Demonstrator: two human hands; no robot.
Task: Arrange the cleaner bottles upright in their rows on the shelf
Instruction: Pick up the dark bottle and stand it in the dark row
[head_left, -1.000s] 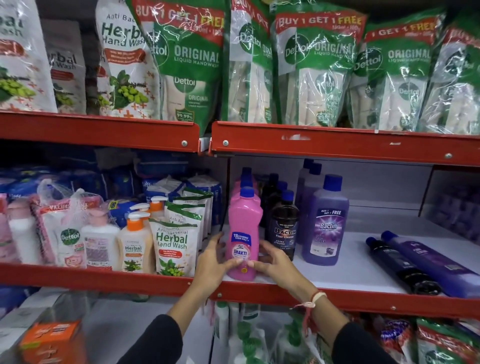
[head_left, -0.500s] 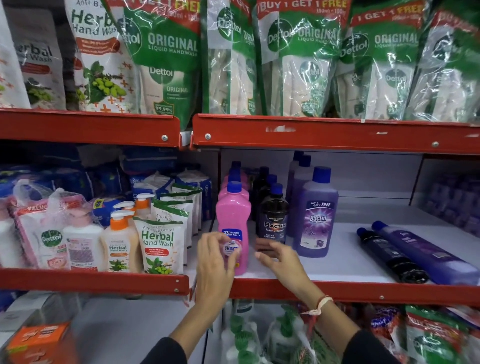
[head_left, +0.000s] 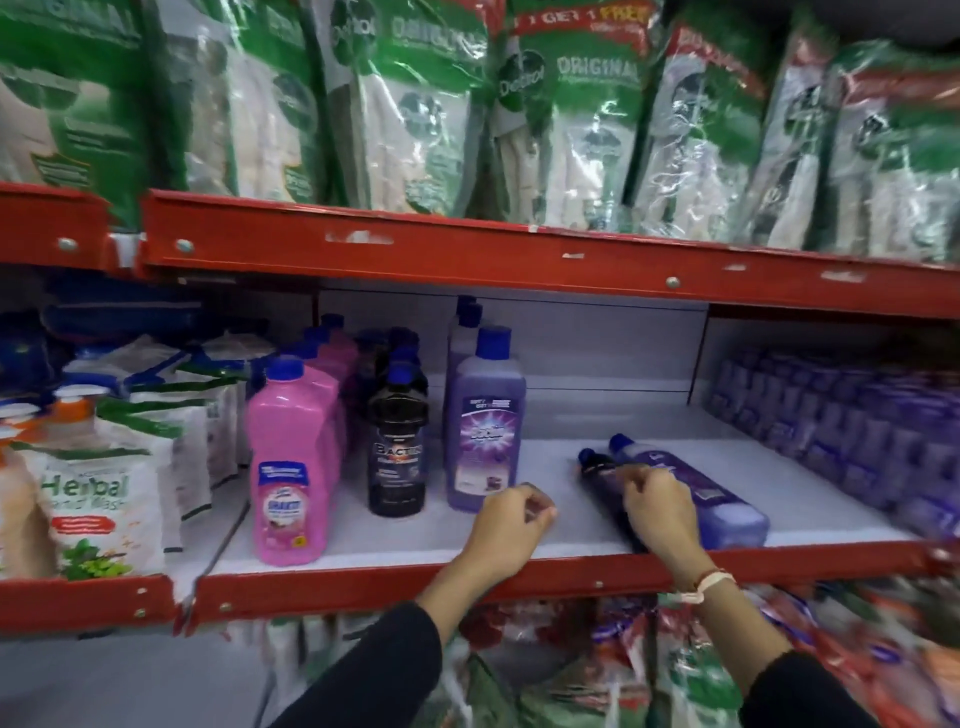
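Low in the frame, right of centre, the right hand (head_left: 657, 506) curls over the fallen dark bottle (head_left: 597, 464), though whether it has truly gripped cannot be told, while the left hand (head_left: 506, 530) sits loosely curled and empty at centre. Just right of it lies the fallen purple bottle (head_left: 691, 488), and further back to the left stand the upright purple (head_left: 485, 415), dark (head_left: 397, 441) and pink (head_left: 291, 457) rows. The step looks like recovering the fallen pair; next, tip the dark one up and set it in its row.

— Where is the shelf (head_left: 561, 535) open?
— At twelve o'clock, between the upright purple bottle (head_left: 485, 431) and two fallen bottles (head_left: 691, 493).
— Obstacles?
— Purple packs (head_left: 841, 431) at three; pink bottle (head_left: 291, 467) and black bottle (head_left: 397, 452) at nine.
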